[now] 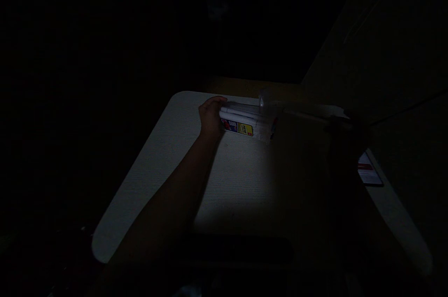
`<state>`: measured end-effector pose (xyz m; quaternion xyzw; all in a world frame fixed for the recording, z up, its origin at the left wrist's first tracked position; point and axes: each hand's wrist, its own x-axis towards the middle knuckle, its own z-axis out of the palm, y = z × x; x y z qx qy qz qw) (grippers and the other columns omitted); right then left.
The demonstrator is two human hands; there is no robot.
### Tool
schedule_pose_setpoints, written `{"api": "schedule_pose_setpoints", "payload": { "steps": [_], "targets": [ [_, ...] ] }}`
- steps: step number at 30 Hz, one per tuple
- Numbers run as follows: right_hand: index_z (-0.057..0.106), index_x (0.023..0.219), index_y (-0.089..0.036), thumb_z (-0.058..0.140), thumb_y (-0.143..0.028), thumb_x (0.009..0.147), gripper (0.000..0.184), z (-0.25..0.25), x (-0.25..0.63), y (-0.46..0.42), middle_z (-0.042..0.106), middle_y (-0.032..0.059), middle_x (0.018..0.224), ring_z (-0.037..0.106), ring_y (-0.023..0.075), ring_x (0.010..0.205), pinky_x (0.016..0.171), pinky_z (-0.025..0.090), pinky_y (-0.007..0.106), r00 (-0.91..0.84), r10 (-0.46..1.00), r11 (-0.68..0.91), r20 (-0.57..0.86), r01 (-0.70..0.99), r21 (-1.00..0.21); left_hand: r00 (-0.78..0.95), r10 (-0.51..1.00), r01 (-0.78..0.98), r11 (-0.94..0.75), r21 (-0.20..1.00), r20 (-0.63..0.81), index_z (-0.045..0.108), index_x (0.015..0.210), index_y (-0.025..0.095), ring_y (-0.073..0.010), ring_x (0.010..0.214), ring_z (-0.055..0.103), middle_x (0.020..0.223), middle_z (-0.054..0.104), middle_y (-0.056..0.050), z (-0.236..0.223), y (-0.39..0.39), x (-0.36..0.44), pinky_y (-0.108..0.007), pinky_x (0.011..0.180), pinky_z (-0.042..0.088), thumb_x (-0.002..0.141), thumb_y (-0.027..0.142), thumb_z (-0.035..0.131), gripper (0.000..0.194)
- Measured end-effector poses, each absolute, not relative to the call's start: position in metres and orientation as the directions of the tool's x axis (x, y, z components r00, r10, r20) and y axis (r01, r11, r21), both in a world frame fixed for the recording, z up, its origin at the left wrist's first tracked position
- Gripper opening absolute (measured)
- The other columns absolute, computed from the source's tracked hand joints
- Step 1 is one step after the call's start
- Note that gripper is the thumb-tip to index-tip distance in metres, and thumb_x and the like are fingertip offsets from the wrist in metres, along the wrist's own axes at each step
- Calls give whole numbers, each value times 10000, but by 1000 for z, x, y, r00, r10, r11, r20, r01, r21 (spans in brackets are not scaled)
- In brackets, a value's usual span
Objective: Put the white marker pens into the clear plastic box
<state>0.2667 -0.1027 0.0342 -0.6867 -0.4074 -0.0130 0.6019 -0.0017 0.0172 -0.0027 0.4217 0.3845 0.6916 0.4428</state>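
Note:
The scene is very dark. My left hand [211, 117] reaches across a pale table [168, 157] and curls around the left end of a white pack [247, 122] with a yellow, red and blue label. The pack lies near the table's far edge. My right hand [345, 136] is only a dim shadow at the right, and its fingers cannot be made out. A faint pale long shape [308, 109] runs from the pack toward that hand.
A small card or booklet [367, 169] with red print lies at the table's right edge. A dark strip [241, 248] lies along the near edge. Beyond the far edge a brownish surface [245, 86] shows; everything else is black.

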Motion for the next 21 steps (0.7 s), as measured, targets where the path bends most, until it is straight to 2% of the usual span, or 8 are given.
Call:
{"api": "schedule_pose_setpoints", "payload": {
  "steps": [3,9,17,21],
  "targets": [
    [556,1104,-94,586,-272,735,410,39,266,-104,606,126,1061,610,161,850,641,521,269,793,432,155,430,404,-901,-246,936,-311,-323,894,252,621,652,176,-102,463,482,538,531,14,-5,19,-2,-224,458,347,655,249,461,176],
    [557,1016,-110,591,-279,702,358,44,254,-105,611,70,923,603,119,731,589,519,245,812,451,310,371,247,-918,-277,935,-296,-302,906,221,616,601,167,-88,424,433,514,520,15,4,13,0,-222,423,306,625,214,472,153],
    [558,1018,-122,561,-238,759,284,46,240,-111,609,82,1005,604,128,824,651,536,256,749,460,259,476,399,-879,-258,938,-290,-303,908,230,624,613,173,-93,445,454,520,542,9,3,13,0,-217,427,318,636,235,468,170],
    [559,1044,-122,581,-244,748,320,38,234,-108,614,74,955,603,136,795,657,534,282,621,529,348,578,463,-815,-264,935,-303,-313,900,236,627,605,175,-90,434,442,510,535,12,4,12,0,-213,418,307,617,208,457,174]
  ]
}}
